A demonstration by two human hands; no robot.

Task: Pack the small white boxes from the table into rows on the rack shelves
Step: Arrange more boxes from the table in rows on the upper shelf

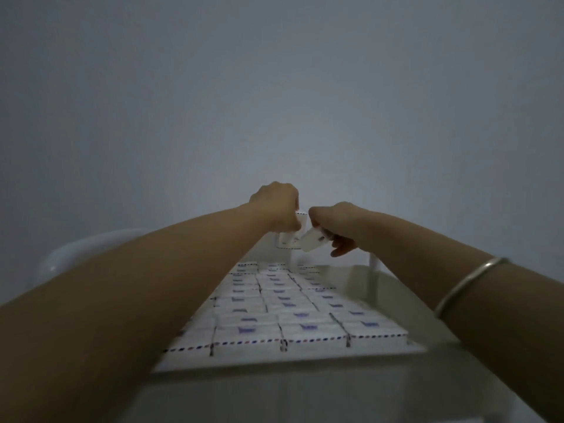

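Observation:
Several rows of small white boxes (274,312) with blue marks and dashed red-blue edges lie flat on the rack shelf (381,288). At the shelf's far end my left hand (276,206) grips a stack of white boxes (287,239) from above. Beside it my right hand (338,222) pinches a single tilted white box (314,239), which touches the stack. Both arms stretch forward over the packed rows. The stack's upper part is hidden by my left fingers.
A plain grey wall fills the view behind the rack. A rounded white object (76,251) shows at the left, past my left forearm. A white rack post (374,262) stands at the far right corner. A metal bangle (467,285) circles my right wrist.

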